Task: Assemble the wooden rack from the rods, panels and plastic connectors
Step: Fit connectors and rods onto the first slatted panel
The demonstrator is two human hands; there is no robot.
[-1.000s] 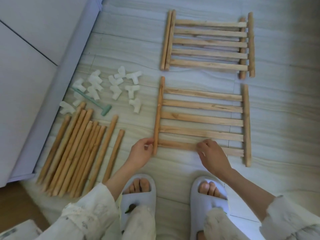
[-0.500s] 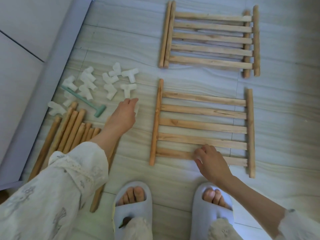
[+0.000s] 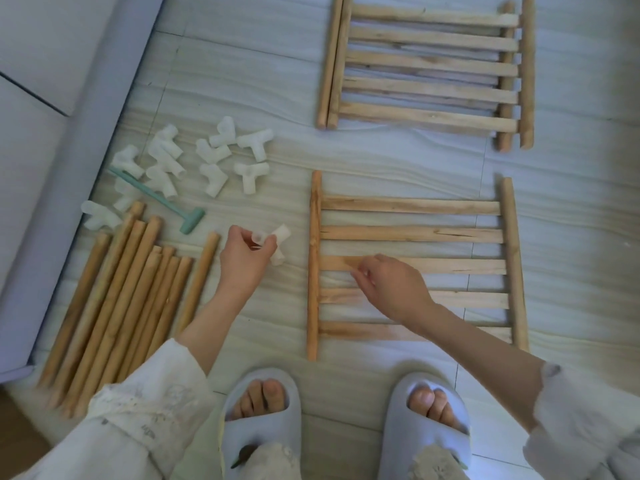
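Connector (image 3: 275,245) pinched in left hand (image 3: 242,258), a white plastic 3-way piece held just above the floor, between the loose rods (image 3: 114,299) and the near slatted panel (image 3: 412,265). Right hand (image 3: 391,285) sits over the panel's middle slats, fingers loosely curled, w/ nothing gripped as far as I can see. Judging by that, the step is fitting the connector onto the panel's left rail (image 3: 314,265). To do it well: line one socket up square w/ the rail end, steady the panel w/ the right hand, push straight, no twisting. Spare connectors (image 3: 207,157) lie in a loose heap on the floor tiles (image 3: 398,157), green mallet (image 3: 162,202) among them; second panel stack (image 3: 426,64) further off. No boxes or trays in sight, everything's on the floor.
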